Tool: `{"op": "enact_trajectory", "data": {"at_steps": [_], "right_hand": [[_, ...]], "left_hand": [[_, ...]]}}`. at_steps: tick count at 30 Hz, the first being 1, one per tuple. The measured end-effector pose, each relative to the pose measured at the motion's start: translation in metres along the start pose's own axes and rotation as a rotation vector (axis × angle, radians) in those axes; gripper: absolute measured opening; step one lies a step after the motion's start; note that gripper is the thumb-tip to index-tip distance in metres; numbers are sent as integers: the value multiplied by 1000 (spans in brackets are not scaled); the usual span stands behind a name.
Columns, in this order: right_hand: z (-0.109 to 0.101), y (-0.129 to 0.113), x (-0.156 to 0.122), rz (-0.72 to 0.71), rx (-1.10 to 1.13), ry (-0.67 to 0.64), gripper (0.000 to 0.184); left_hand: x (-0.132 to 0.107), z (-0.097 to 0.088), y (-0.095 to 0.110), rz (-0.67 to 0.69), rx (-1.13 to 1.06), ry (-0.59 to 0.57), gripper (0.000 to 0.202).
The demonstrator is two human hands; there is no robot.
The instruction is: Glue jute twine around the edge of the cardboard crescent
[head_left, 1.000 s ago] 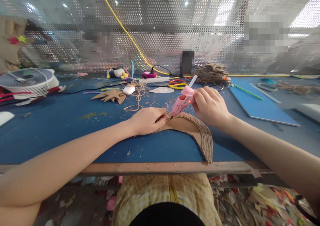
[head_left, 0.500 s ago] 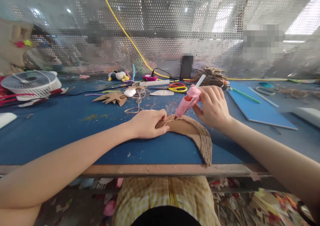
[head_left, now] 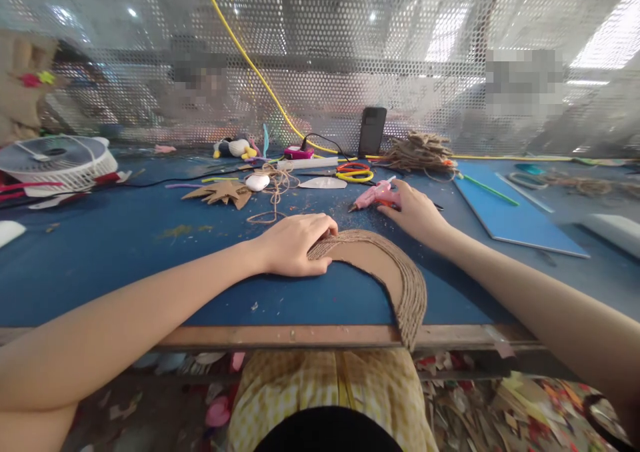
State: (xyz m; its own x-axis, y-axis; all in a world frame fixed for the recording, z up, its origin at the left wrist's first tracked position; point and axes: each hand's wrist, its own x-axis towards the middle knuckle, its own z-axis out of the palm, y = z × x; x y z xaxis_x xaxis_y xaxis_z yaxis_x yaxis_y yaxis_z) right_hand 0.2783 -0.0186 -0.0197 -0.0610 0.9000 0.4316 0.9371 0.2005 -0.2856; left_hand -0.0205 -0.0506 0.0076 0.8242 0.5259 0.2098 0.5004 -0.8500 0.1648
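Observation:
A crescent-shaped piece of cardboard lies on the blue table, with rows of twine along its outer curve. Its right tip reaches over the table's front edge. My left hand is closed on the crescent's left end, thumb at the inner edge and fingers at the outer one. Beyond the crescent, a pink hot glue gun rests low on the table, nozzle pointing left. My right hand has its fingers around the handle, which they partly hide.
A loose tangle of twine, a jagged cardboard cutout and scissors lie behind. Farther back stand a phone and a twine bundle. A blue board lies right, a fan left.
My right hand has brought the glue gun away from the crescent and down onto the table behind it. The crescent's right tip has shifted slightly toward me; my left hand stays on its left end.

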Motion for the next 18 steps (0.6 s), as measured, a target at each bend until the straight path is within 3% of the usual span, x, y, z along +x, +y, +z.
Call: {"op": "enact_trajectory", "data": {"at_steps": [3, 6, 12, 18], "right_hand": [[-5, -4, 0, -148, -4, 107, 45], [-18, -15, -4, -429, 139, 198, 23], [-35, -37, -19, -866, 382, -65, 20], [-30, -41, -20, -1008, 394, -170, 19]], "left_hand": [[0, 1, -2, 44, -27, 13, 35], [0, 1, -3, 73, -42, 15, 35], [0, -1, 1, 99, -30, -9, 38], [-1, 3, 0, 49, -24, 35, 32]]}}
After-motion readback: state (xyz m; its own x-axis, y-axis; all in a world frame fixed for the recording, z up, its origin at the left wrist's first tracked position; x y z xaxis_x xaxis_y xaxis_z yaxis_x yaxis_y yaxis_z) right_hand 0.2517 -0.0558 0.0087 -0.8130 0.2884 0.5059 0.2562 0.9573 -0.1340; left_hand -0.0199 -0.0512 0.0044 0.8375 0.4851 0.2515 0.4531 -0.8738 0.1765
